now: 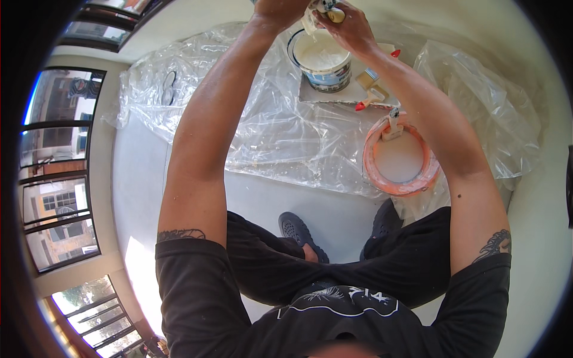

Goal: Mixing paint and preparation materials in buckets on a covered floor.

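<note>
At the top edge, above a paint bucket (330, 79), both my hands are raised close together. My right hand (353, 31) is closed around a paint-smeared tool (336, 15) with a rounded yellowish end, possibly a paintbrush; whitish paint coats the part beside it. My left hand (279, 11) reaches up next to the same tool, its fingers mostly cut off by the frame. Pale, creamy paint fills the bucket. Right of it, flat brushes (374, 94) lie on a tray (310, 94). An orange bucket (371, 173) nearer me holds milky liquid, and a brush (393, 125) stands against its inner wall.
Crumpled clear plastic sheeting (268, 149) covers the floor along the wall, bunched up at the right (477, 89). Grey floor (256, 197) shows between it and my dark shoes (298, 232). Barred windows (59, 167) line the left side. A pale wall (537, 238) rises at the right.
</note>
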`<move>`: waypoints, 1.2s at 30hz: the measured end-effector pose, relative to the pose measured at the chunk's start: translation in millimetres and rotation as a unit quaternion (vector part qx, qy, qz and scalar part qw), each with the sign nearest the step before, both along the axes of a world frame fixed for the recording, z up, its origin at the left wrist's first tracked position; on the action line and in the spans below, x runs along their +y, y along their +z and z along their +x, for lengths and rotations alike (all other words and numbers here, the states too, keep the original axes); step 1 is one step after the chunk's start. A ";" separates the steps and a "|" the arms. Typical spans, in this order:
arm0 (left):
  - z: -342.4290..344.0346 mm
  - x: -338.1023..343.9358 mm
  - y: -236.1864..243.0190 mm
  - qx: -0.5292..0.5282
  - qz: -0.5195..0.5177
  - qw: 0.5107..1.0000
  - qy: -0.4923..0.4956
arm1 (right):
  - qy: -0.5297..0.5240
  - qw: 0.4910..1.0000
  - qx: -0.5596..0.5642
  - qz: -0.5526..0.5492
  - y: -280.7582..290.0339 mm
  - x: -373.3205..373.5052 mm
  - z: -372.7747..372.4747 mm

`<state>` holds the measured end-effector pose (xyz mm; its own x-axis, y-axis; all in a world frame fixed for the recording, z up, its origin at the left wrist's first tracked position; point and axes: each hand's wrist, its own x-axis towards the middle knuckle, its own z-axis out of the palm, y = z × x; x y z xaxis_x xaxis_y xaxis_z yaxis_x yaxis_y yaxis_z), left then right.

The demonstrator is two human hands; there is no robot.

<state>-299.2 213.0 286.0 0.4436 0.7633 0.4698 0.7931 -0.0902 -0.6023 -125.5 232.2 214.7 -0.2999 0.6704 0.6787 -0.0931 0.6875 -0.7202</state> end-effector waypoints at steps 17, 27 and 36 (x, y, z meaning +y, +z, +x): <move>-13.0 -16.4 10.5 -0.082 -0.022 0.995 0.049 | -0.027 0.999 -0.035 -0.007 1.5 -0.4 5.4; -26.4 -27.9 9.6 -0.173 0.019 0.983 0.053 | 0.018 0.999 -0.007 -0.050 3.8 1.2 7.8; -44.0 -37.4 7.0 -0.270 0.181 0.939 -0.108 | 0.021 0.988 0.069 -0.136 7.6 3.0 6.5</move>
<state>-343.2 175.6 293.0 0.1912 0.4303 0.8822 0.9788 -0.1510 -0.1385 -119.0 235.2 222.3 -0.2477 0.8224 0.5121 -0.2275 0.4644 -0.8559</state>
